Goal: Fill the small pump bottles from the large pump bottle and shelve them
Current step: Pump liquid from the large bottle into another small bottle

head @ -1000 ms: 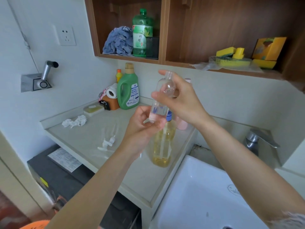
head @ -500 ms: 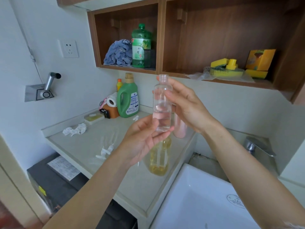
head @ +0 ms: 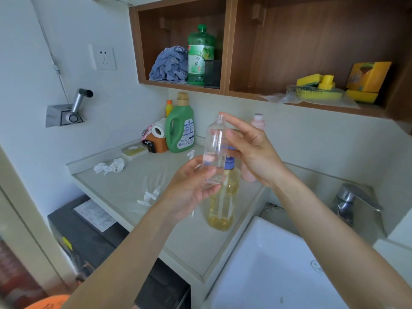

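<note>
A small clear bottle (head: 213,152) is held upright in front of the chest, its long axis close to vertical and its open neck at the top, with no pump fitted; only a little liquid seems to sit near its base, though this is hard to judge through the plastic. The lower part is cradled by the left hand (head: 191,188), whose fingers are curled loosely round the bottom; the upper part is steadied by the right hand (head: 252,150), whose thumb lies on the near side while the other fingers are stretched out past the neck, so the hold there is light and half open. Directly behind and below the small bottle, on the counter (head: 124,186), the large bottle (head: 223,197) of yellow liquid is seen, standing upright with its blue pump head just under the right palm; the right hand is judged the nearer of the two to that pump. A pink bottle (head: 256,150) stands just beyond, mostly hidden by the right hand. Loose pump parts (head: 149,196) lie on the counter to the left, nearer the left hand. The shelf (head: 256,94) is up and to the far right, well apart from both hands; its near edge is bare in the middle, and a place there would be reached most directly by the right arm.
</note>
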